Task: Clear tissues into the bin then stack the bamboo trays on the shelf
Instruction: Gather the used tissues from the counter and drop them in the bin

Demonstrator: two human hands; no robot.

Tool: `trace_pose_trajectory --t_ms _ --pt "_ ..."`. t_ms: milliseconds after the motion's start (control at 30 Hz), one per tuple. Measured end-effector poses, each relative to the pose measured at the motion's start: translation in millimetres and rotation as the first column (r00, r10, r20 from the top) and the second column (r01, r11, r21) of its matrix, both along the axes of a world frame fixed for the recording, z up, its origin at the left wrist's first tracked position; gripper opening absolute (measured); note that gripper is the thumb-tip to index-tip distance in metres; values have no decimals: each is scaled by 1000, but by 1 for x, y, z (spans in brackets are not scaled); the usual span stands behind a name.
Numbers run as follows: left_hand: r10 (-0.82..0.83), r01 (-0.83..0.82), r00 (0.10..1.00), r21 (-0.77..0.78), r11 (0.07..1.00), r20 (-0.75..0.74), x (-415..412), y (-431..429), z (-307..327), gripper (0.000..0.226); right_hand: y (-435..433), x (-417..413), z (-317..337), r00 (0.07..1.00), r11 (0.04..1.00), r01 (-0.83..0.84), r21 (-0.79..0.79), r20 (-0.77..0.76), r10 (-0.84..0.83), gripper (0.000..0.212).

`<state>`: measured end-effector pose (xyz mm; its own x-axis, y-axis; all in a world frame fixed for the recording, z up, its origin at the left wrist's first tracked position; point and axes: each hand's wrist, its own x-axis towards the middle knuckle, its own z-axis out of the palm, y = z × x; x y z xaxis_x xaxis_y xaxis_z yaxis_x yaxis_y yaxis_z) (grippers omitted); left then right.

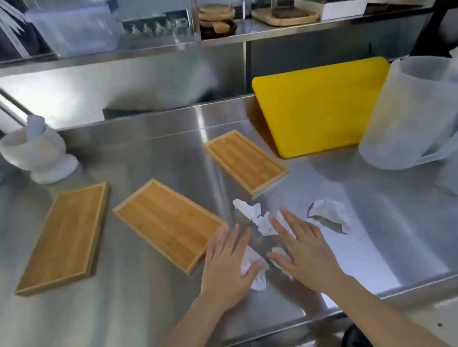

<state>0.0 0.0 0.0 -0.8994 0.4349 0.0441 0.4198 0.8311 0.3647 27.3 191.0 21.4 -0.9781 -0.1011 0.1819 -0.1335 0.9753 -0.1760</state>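
Note:
Three bamboo trays lie flat on the steel counter: one at the left (pixel 62 236), one in the middle (pixel 169 223), one farther back (pixel 245 160). Crumpled white tissues lie near the front edge. My left hand (pixel 227 269) rests flat with fingers spread, partly over one tissue (pixel 254 274). My right hand (pixel 303 251) is spread flat over another small tissue (pixel 277 262), its fingertips touching a larger tissue (pixel 254 214). A third tissue (pixel 329 214) lies apart to the right. The black-lined bin (pixel 356 339) shows below the counter's front edge.
A yellow cutting board (pixel 322 107) leans at the back right beside a translucent plastic jug (pixel 415 110). A white mortar-like vessel (pixel 40 154) stands at the left. The steel shelf (pixel 163 48) above holds plastic containers and round wooden boards (pixel 215 16).

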Motion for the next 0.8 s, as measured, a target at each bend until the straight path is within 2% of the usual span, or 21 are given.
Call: trace_pose_trajectory --t_ms 33,167,300,367,500,600,700,800 --pt "-32 33 999 -18 999 27 4 -1 -4 73 0 4 -4 997 1000 -6 14 73 5 65" --pt "-157 159 986 -36 987 52 19 -3 -25 65 6 19 -22 987 998 -56 29 150 51 57" --pt "-192 191 981 42 981 25 16 -2 -29 42 8 19 -23 995 989 -96 109 25 94 23" --pt "-198 190 979 139 972 51 12 0 -27 33 7 16 -23 991 991 -110 73 -71 116 15" --pt "-113 69 982 270 960 149 9 0 -19 24 3 11 -22 985 987 -111 -120 -148 93 2" --pt "8 -74 985 382 921 174 7 6 -6 16 2 8 -18 990 960 -56 -275 -142 17 6" --pt "23 -98 984 424 900 178 6 17 1 12 3 7 -18 995 951 -51 -306 -93 24 10" --pt "143 -230 968 498 836 207 7 24 5 7 2 5 -18 1000 955 30 -297 19 -25 18"
